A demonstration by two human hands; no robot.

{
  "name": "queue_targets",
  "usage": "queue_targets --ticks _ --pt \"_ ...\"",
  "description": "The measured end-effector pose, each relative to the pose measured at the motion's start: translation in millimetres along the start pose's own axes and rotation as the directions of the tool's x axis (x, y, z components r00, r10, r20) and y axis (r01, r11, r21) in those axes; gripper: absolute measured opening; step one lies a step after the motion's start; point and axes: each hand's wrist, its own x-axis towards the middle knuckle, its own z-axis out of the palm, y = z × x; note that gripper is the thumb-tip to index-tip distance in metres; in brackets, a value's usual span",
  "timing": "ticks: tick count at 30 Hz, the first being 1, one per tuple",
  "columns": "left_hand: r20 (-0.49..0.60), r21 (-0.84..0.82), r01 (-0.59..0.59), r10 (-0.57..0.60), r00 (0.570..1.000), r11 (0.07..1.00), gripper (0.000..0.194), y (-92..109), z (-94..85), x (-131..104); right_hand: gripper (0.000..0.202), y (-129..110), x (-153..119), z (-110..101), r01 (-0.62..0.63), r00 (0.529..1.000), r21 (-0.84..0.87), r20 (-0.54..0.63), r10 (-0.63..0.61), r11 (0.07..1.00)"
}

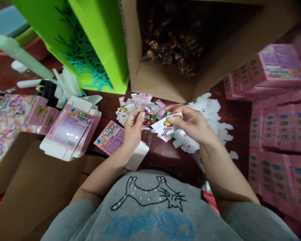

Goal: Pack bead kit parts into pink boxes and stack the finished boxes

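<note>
My left hand pinches the edge of a clear plastic bag of colorful beads, which hangs toward the middle. Between the thumb and fingers of my right hand is a white printed card with a small picture and a dotted pattern. The card overlaps the right side of the bag. Under and behind both hands lie small pink packets and more printed cards. White pegboard pieces are heaped beside my right hand. A pink box with a white flap lies under my left forearm.
Flat pink boxes are stacked at left. A green box holds teal sticks; an open cardboard carton holds more bead bags. Filled pink boxes line the right side. A cardboard box stands at lower left.
</note>
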Motion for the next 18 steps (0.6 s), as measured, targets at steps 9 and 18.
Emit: queue_targets --ticks 9,18 --pt "0.291 0.141 0.045 -0.085 0.953 0.989 0.061 -7 -3.8 -31 0.053 0 -26 31 -0.216 0.976 -0.178 -0.074 0.206 0.960" --pt "0.425 0.271 -0.056 -0.067 0.903 0.961 0.068 -11 -2.3 -48 0.059 20 -41 2 -0.368 0.926 0.239 0.183 0.330 0.899"
